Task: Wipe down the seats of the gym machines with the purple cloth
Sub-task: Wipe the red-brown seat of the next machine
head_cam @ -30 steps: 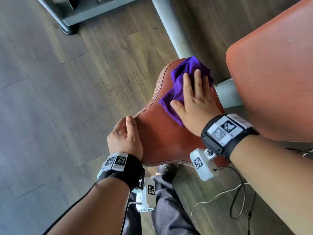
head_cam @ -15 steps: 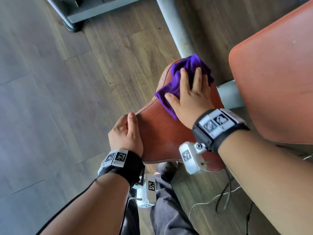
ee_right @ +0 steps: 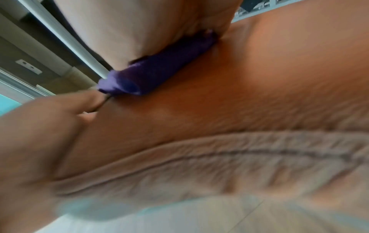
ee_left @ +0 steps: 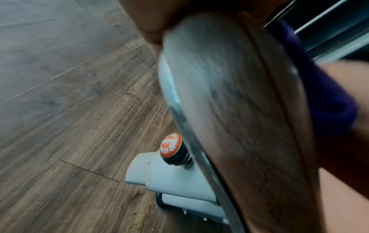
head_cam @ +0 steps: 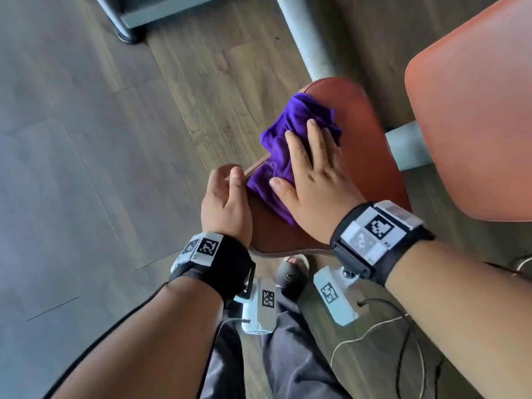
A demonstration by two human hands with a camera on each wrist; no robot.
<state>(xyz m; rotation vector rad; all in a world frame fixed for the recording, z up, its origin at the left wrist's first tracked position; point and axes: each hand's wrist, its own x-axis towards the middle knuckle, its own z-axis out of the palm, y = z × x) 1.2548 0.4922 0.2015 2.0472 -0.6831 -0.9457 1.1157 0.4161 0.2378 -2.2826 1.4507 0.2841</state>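
Your right hand [head_cam: 312,180] lies flat on the purple cloth [head_cam: 290,145], fingers straight and close together, thumb spread out to the side, pressing the bunched fabric down onto the brown seat [head_cam: 359,133]. The cloth sits on the seat's left half, its edge spilling just over the stitched rim. Your left hand [head_cam: 226,203] is on that rim at the near-left corner, thumb along the top edge, right beside the cloth; the fingers curl under the pad, out of sight, so you have it gripped there. From the left wrist, there's the seat's underside, blurred, and below it an orange-capped adjustment knob [ee_left: 170,145] on the pale grey frame [ee_left: 179,179]. A larger orange pad [head_cam: 475,110] stands to the right of the seat, a grey tube [head_cam: 308,38] runs away behind it, and wood-look flooring [head_cam: 100,139] spreads out to the left.
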